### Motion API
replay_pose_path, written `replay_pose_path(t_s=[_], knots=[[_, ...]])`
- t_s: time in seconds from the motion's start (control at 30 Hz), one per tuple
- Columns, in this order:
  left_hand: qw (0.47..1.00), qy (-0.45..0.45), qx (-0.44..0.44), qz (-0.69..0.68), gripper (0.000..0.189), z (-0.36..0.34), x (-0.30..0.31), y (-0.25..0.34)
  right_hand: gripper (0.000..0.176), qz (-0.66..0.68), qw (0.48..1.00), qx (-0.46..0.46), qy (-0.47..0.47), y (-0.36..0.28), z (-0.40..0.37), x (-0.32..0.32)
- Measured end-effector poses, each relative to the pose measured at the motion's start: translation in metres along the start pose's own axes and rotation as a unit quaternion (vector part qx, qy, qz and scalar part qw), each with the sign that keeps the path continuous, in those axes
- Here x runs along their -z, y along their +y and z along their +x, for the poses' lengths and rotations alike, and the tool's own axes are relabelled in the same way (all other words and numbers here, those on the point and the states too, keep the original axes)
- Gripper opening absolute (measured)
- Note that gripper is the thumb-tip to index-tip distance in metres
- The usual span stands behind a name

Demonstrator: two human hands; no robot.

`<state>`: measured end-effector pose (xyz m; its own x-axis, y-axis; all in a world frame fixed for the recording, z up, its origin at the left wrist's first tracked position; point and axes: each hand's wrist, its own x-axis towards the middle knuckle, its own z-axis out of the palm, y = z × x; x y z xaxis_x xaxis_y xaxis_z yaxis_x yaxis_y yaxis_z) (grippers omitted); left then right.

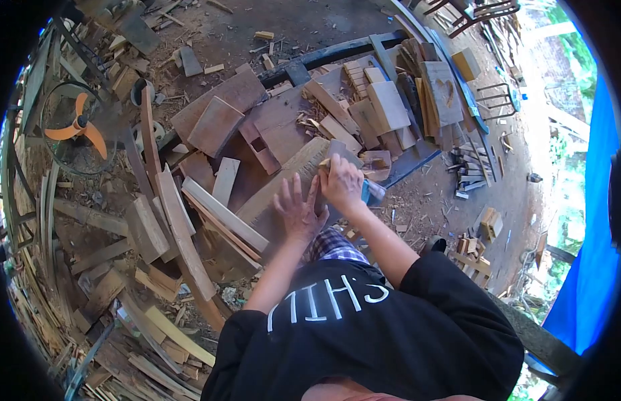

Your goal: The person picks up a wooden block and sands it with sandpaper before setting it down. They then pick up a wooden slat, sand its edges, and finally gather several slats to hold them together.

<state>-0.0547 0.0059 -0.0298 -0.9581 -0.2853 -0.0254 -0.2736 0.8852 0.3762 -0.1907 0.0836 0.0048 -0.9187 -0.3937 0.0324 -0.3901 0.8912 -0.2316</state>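
Note:
In the head view my left hand (300, 210) lies with its fingers spread on a greyish wooden board (280, 190) in front of my body. Close to its right, my right hand (342, 182) is closed, its fingers bent round something small near the board's edge; what it holds is too small to name. The tips of both hands almost meet. A grey flat piece (344, 152) shows just beyond my right hand. Under the board a dark work surface (273, 134) carries loose wood pieces.
Stacked blocks and boards (389, 105) stand beyond my right hand. Long planks (223, 217) lie left of my left hand. An orange-bladed fan (80, 125) stands far left. Wood scraps and shavings litter the floor. A blue tarp (591, 234) hangs at the right.

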Motion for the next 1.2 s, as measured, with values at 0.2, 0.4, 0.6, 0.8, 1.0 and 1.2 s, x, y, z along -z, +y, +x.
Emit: replay_pose_path(t_s=[0.2,0.4,0.6,0.8,1.0,1.2], knots=[[1.0,-0.008,0.005,-0.023,0.09,-0.001,0.006,-0.001,0.035,-0.01,0.997,-0.016,0.072,0.005,0.062,-0.005],[1.0,0.002,0.012,-0.029,0.094,-0.001,-0.002,-0.001,0.032,-0.007,1.0,0.005,-0.019,-0.002,0.004,0.006],[0.999,-0.02,0.017,-0.036,0.092,-0.002,0.004,0.0,0.033,-0.003,0.999,-0.023,0.024,0.007,0.066,0.001],[0.999,-0.01,0.019,-0.035,0.094,-0.002,-0.002,-0.003,0.031,-0.001,0.999,0.011,-0.041,-0.005,0.002,0.011],[0.999,-0.016,0.019,-0.035,0.092,-0.001,0.002,0.0,0.031,-0.014,1.0,-0.024,0.009,0.007,0.064,0.002],[0.999,-0.005,0.023,-0.029,0.091,-0.002,-0.005,-0.002,0.029,-0.004,0.999,0.022,-0.049,-0.003,0.003,0.012]])
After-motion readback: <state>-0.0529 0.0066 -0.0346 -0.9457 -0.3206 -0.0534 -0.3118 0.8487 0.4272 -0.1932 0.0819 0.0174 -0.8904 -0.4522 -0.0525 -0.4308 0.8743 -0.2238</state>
